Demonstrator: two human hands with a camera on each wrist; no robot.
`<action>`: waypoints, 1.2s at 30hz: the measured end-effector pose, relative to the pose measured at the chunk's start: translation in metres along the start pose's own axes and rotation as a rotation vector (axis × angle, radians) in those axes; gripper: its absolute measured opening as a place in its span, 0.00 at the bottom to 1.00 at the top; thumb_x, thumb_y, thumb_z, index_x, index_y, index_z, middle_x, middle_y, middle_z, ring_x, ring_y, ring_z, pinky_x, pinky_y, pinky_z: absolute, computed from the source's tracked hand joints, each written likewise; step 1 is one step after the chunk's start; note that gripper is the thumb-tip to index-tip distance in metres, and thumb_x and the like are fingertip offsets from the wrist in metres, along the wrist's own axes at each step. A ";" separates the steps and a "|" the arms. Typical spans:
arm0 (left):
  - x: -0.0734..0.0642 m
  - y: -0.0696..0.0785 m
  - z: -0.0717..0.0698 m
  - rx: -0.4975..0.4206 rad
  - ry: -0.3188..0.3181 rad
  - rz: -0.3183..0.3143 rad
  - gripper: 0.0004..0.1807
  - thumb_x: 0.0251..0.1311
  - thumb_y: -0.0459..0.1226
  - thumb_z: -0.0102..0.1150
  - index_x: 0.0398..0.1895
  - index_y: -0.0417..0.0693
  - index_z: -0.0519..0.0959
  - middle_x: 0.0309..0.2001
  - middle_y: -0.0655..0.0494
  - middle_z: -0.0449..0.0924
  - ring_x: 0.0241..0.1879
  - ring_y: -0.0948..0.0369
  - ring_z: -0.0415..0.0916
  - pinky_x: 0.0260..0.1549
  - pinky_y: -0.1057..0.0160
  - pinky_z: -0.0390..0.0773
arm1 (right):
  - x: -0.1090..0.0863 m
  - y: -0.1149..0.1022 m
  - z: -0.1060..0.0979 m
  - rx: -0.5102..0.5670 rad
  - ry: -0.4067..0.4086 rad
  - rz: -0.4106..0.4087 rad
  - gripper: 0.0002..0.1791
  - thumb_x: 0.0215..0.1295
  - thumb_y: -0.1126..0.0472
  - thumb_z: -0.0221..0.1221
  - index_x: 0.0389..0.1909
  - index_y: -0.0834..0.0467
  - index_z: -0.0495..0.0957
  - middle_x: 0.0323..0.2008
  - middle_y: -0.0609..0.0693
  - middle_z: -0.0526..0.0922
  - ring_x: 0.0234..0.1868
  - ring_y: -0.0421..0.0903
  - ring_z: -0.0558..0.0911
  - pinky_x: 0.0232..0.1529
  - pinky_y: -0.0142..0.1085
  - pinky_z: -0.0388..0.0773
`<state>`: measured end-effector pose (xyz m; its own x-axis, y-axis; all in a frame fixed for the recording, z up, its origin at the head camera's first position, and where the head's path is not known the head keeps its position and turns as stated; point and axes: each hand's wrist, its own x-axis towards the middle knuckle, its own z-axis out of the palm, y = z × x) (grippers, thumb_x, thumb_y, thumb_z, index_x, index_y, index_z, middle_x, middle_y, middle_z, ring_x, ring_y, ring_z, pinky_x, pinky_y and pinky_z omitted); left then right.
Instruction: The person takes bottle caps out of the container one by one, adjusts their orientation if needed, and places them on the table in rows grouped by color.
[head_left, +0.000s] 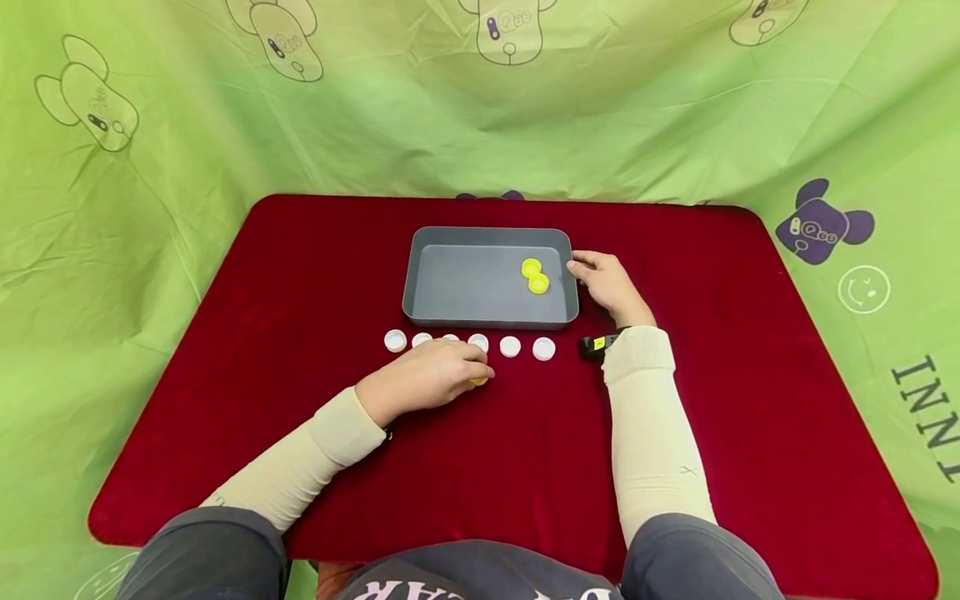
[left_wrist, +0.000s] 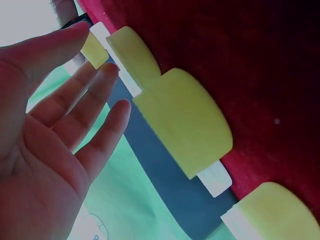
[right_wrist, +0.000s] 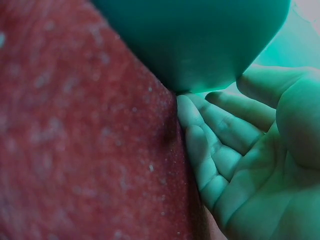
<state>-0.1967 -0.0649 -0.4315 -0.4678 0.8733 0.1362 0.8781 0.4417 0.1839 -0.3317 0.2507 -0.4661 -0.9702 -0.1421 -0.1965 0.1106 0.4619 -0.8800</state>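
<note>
My left hand [head_left: 429, 377] reaches over a row of white bottle caps [head_left: 543, 348] and pinches a yellow bottle cap [left_wrist: 95, 51] between thumb and fingertips. In the left wrist view, more yellow caps [left_wrist: 185, 122] stand close by on the cloth; in the head view the hand hides them. My right hand [head_left: 611, 285] rests with its fingertips against the outer right side of a grey tray [head_left: 491, 322]. Seen from the right wrist, the fingers are loosely extended and the thumb touches the tray wall [right_wrist: 200, 55]. Two yellow caps [head_left: 538, 284] lie inside the tray, overlapping, toward its right.
The white caps run in a line along the tray's near side, some partly covered by my left hand. Dark red cloth [head_left: 315, 275] covers the table. A green printed curtain [head_left: 637, 125] hangs behind and at both sides.
</note>
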 end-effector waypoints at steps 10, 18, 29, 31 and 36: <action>0.000 0.000 0.003 -0.004 -0.039 -0.028 0.11 0.59 0.35 0.66 0.45 0.53 0.85 0.41 0.62 0.80 0.41 0.65 0.76 0.38 0.68 0.76 | 0.000 0.002 0.000 -0.002 0.011 -0.010 0.26 0.73 0.55 0.53 0.67 0.62 0.68 0.56 0.59 0.75 0.48 0.53 0.72 0.50 0.44 0.69; 0.002 0.000 0.003 -0.005 -0.061 -0.029 0.11 0.59 0.35 0.65 0.45 0.53 0.85 0.42 0.62 0.80 0.41 0.65 0.76 0.38 0.67 0.77 | -0.001 -0.001 0.000 0.004 0.006 0.005 0.26 0.74 0.55 0.53 0.68 0.61 0.68 0.57 0.58 0.74 0.49 0.53 0.72 0.52 0.45 0.69; 0.003 -0.001 0.003 0.005 -0.069 -0.031 0.11 0.59 0.34 0.65 0.45 0.52 0.85 0.41 0.61 0.80 0.39 0.64 0.76 0.37 0.66 0.76 | -0.001 -0.003 0.000 0.006 0.002 0.007 0.26 0.74 0.55 0.53 0.68 0.61 0.68 0.58 0.57 0.74 0.50 0.52 0.72 0.54 0.45 0.69; 0.003 -0.001 0.004 0.004 -0.071 -0.031 0.11 0.60 0.34 0.65 0.46 0.52 0.85 0.41 0.61 0.80 0.40 0.64 0.76 0.37 0.66 0.76 | -0.001 -0.003 0.001 0.005 0.005 0.009 0.26 0.74 0.55 0.53 0.68 0.61 0.68 0.58 0.57 0.74 0.50 0.52 0.72 0.53 0.45 0.69; 0.004 -0.001 0.005 -0.002 -0.070 -0.028 0.10 0.61 0.35 0.64 0.45 0.52 0.85 0.42 0.60 0.80 0.41 0.64 0.76 0.38 0.65 0.77 | -0.001 -0.003 0.001 0.004 0.005 0.020 0.26 0.74 0.54 0.52 0.69 0.61 0.67 0.58 0.57 0.74 0.50 0.52 0.72 0.53 0.44 0.69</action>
<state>-0.1988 -0.0613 -0.4360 -0.4842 0.8728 0.0620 0.8644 0.4662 0.1882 -0.3310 0.2486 -0.4637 -0.9689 -0.1283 -0.2114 0.1306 0.4606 -0.8779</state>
